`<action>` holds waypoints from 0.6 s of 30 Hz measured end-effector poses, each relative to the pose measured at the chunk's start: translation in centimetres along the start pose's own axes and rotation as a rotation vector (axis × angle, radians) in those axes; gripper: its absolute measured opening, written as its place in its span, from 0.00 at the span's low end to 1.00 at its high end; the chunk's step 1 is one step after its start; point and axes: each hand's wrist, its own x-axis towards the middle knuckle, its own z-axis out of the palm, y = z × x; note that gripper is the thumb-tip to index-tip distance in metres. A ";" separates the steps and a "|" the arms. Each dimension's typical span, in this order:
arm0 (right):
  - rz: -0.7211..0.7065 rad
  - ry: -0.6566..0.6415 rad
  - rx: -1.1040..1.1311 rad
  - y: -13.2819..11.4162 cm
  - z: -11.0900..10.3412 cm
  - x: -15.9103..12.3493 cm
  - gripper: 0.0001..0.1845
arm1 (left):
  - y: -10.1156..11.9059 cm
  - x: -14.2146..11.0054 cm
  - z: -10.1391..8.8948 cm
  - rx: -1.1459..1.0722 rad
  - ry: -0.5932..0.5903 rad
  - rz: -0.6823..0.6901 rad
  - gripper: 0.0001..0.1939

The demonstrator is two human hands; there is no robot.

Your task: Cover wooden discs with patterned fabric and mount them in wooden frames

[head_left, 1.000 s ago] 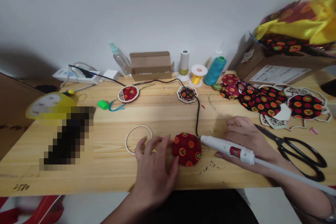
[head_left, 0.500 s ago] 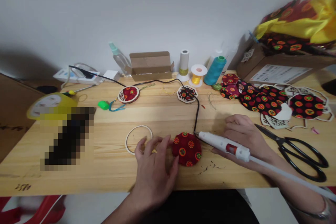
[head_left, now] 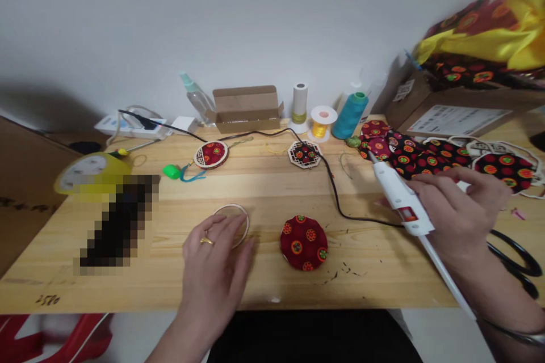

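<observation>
My right hand [head_left: 460, 210] is closed around a white hot glue gun [head_left: 398, 195], whose nozzle points away and to the left over the table. A long glue stick [head_left: 449, 278] sticks out of its back end. My left hand [head_left: 215, 261] lies over a thin wooden ring [head_left: 247, 224], fingers stretched and thumb apart; the fingers cover part of the ring, and whether they press on it I cannot tell. Between my hands lies a round dark-red fabric disc [head_left: 304, 243] with a flower pattern, touched by neither hand.
Black scissors [head_left: 517, 252] lie partly behind my right forearm. The gun's black cord [head_left: 336, 187] crosses the table past an octagonal ornament [head_left: 305, 154] and a round ornament [head_left: 211, 154]. Thread spools [head_left: 349, 116], an open cardboard box [head_left: 246, 108] and patterned fabric pieces [head_left: 409, 153] are at the back.
My right hand has moved right and away with the glue gun, off the red disc's edge. My left hand has left the disc and shifted left over the wooden ring.
</observation>
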 end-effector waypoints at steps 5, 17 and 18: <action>-0.182 -0.064 -0.314 -1.9 0.1 1.2 0.03 | -3.3 -0.8 -0.9 0.173 -0.063 0.052 0.12; 0.064 -0.583 -0.153 -1.0 -0.1 1.2 0.14 | -4.4 -1.2 -0.5 0.174 -0.105 0.159 0.09; 0.071 -0.600 -0.137 -0.8 -0.2 1.1 0.16 | -4.4 -1.2 -0.4 0.172 -0.095 0.168 0.09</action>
